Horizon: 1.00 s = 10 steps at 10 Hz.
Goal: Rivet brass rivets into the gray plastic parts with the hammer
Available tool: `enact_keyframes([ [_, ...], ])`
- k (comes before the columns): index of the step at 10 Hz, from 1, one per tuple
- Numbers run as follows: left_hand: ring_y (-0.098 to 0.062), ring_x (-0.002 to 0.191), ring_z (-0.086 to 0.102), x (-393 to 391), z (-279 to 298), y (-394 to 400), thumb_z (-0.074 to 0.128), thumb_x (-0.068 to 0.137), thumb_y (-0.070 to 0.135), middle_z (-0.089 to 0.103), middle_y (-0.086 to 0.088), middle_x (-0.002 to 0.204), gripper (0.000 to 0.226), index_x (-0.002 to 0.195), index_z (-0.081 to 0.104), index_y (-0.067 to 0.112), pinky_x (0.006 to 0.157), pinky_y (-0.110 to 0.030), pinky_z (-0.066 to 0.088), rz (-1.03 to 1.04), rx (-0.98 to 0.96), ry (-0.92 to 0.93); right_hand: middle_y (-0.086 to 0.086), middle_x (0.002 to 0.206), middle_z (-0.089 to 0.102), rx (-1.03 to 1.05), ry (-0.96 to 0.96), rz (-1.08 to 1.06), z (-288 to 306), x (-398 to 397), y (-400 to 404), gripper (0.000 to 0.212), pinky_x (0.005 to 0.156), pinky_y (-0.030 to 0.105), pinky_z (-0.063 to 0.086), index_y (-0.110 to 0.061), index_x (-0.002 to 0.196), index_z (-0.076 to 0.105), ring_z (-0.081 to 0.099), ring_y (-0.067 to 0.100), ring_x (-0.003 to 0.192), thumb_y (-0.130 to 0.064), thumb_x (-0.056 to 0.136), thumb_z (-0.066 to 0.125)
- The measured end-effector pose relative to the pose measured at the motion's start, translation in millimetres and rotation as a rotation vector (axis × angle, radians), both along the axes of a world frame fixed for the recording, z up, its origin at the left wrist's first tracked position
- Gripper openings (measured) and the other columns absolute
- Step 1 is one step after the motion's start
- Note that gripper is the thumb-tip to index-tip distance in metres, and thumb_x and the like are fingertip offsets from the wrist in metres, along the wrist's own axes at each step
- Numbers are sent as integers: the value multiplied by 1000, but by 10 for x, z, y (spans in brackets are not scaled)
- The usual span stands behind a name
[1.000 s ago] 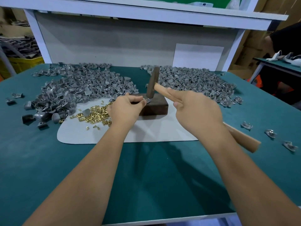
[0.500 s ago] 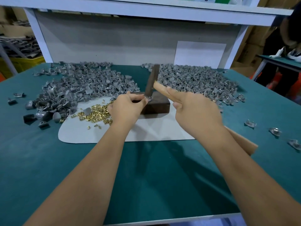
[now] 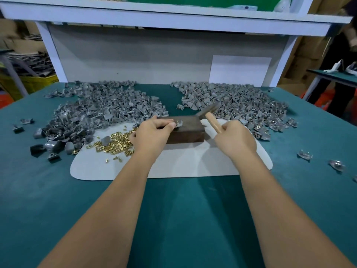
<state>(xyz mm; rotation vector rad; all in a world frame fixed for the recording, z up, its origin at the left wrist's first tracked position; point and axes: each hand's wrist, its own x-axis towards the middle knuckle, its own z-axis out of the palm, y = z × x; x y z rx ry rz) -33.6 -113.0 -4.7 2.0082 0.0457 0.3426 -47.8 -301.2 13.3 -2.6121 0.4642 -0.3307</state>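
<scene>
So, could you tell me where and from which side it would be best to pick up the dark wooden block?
Probably grip the wooden block across its long front and back faces near the right end, coming from above and the right. It lies flat, the faces are straight, and the left hand holding a gray plastic part covers its left end.

gray part (image 3: 179, 124) on block, hammer (image 3: 209, 115) seemingly raised

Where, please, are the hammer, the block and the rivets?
hammer (image 3: 213, 123): head view, on its wooden handle.
block (image 3: 188, 127): head view, on its top face.
rivets (image 3: 117, 144): head view, middle of the brass heap.
</scene>
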Motion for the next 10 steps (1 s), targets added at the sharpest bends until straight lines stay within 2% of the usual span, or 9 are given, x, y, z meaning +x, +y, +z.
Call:
enact_keyframes([
  [2, -6, 141, 36, 7, 15, 20, 66, 91, 35, 52, 5, 146, 12, 83, 73, 41, 118, -49, 20, -23, -70, 21, 5, 79, 55, -181, 5, 17, -33, 21, 47, 16, 53, 24, 30, -12, 91, 65, 47, 22, 64, -20, 80, 58],
  [3, -5, 141, 36, 10, -1, 26, 66, 92, 33, 60, 13, 135, 16, 80, 72, 42, 119, -50, 18, -33, -84, 2, 14, 114, 49, -304, -37, 7, -88, 27, 10, 31, 77, 34, 37, -9, 108, 65, 45, 32, 105, -31, 89, 56],
  [4, -5, 138, 35, -6, 21, 3, 67, 91, 31, 61, 36, 101, 16, 78, 73, 39, 118, -52, 18, -95, -50, -72, -1, 105, 45, -38, -388, 231, -83, 8, 119, 39, 77, 26, 39, -24, 127, 57, 49, 18, 99, -34, 89, 57],
  [5, -9, 139, 32, -22, 60, -37, 67, 92, 29, 68, 23, 109, 12, 94, 78, 26, 117, -53, 18, -190, 7, -172, -8, 104, 61, 318, -426, 527, -76, -25, 368, 35, 81, 28, 50, -28, 123, 61, 58, 7, 91, -20, 90, 59],
  [6, -3, 136, 32, -21, 56, -46, 65, 93, 27, 66, 22, 109, 14, 102, 76, 26, 117, -51, 21, -196, 25, -207, -11, 86, 67, 396, -415, 507, -66, 25, 400, 22, 85, 37, 53, -21, 103, 70, 62, 11, 86, -8, 90, 58],
  [7, -4, 137, 30, -16, 42, -46, 62, 94, 31, 52, 12, 130, 14, 102, 69, 41, 118, -49, 23, -134, -17, -172, -17, 77, 60, 412, -441, 379, 44, 144, 181, 22, 73, 25, 51, -22, 97, 70, 59, 3, 75, -6, 90, 58],
  [8, -7, 130, 33, 2, 37, -22, 60, 95, 33, 43, 2, 140, 16, 94, 66, 48, 118, -46, 25, -75, -60, -143, -11, 83, 61, 451, -486, 214, 225, 298, -154, 29, 57, 15, 46, -26, 108, 67, 55, -4, 63, -5, 92, 56],
  [9, -1, 121, 34, 43, 19, -4, 60, 95, 30, 44, 4, 133, 17, 94, 70, 43, 117, -41, 28, -37, -58, -195, 4, 121, 57, 352, -338, 82, 266, 459, -406, 57, 65, 30, 53, -35, 144, 35, 59, 17, 90, -17, 94, 54],
  [10, -5, 122, 36, 54, -6, 1, 60, 95, 27, 47, 4, 130, 19, 91, 69, 43, 115, -38, 29, -12, -46, -208, 11, 149, 30, 144, -217, -84, 130, 458, -393, 62, 107, 51, 33, -31, 148, 25, 28, 32, 136, -28, 93, 53],
])
